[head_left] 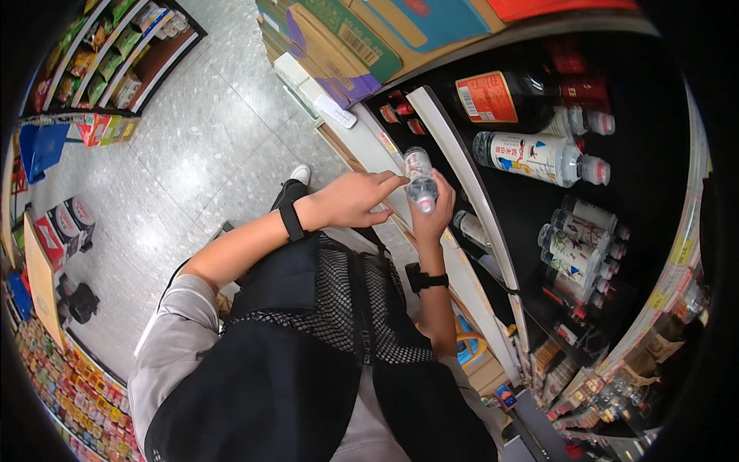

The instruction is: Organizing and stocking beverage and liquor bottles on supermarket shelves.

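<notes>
A small clear water bottle (418,164) with a white label and a pinkish-white cap is in my right hand (433,215), whose fingers wrap round its side. Its cap end tilts toward me. My left hand (348,202) reaches across from the left with its fingers apart. Its index fingertip is close to the bottle's label; whether it touches I cannot tell. Just right of the bottle runs the pale front edge of a shelf (462,165). Behind that edge lie a large clear bottle (531,158) and a dark bottle with a red label (493,98).
Several small bottles (577,250) are grouped on the black shelf at the right. Cardboard cartons (339,54) are stacked at the top. A snack rack (104,54) stands at the far left across the grey tiled floor (208,123). Red-and-white packs (65,227) sit at left.
</notes>
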{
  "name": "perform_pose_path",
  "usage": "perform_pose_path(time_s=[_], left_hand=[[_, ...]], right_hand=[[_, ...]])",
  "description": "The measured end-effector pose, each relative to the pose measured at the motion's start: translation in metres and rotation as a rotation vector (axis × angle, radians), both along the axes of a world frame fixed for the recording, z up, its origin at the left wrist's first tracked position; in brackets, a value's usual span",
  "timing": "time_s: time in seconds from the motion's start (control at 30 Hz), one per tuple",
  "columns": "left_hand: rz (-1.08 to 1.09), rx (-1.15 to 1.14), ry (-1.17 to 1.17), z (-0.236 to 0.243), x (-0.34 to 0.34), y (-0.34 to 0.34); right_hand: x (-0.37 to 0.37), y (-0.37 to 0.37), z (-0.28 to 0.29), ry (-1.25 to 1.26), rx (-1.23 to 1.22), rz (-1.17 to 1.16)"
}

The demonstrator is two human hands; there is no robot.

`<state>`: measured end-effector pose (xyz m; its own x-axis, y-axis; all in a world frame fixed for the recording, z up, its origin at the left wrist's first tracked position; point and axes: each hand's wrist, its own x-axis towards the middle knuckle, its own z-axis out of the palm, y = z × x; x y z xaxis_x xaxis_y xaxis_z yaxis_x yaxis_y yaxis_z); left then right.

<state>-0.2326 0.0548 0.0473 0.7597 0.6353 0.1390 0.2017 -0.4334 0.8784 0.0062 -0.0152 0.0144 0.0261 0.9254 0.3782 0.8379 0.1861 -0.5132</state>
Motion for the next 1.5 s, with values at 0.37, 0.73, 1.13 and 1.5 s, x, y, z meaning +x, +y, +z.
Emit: perform_pose_path(time_s=[0.37, 0.73, 1.13, 1.5], left_hand=[[0.202, -0.066, 0.083, -0.016, -0.039, -0.006], [0.248, -0.087, 0.169, -0.021, -0.048, -0.006], [0.283, -0.119, 0.24, -0.022, -0.058, -0.009], [0.34, -0.138, 0.21, -0.016, -0.061, -0.011]], right_hand=[[0.018, 0.05, -0.04, 0.351, -0.055, -0.344], [0.0, 0.081, -0.05, 0.436, -0.208, -0.338], [0.073, 0.092, -0.059, -0.071, -0.569, -0.302], [0.11, 0.091, -0.071, -0.044, -0.539, -0.223]])
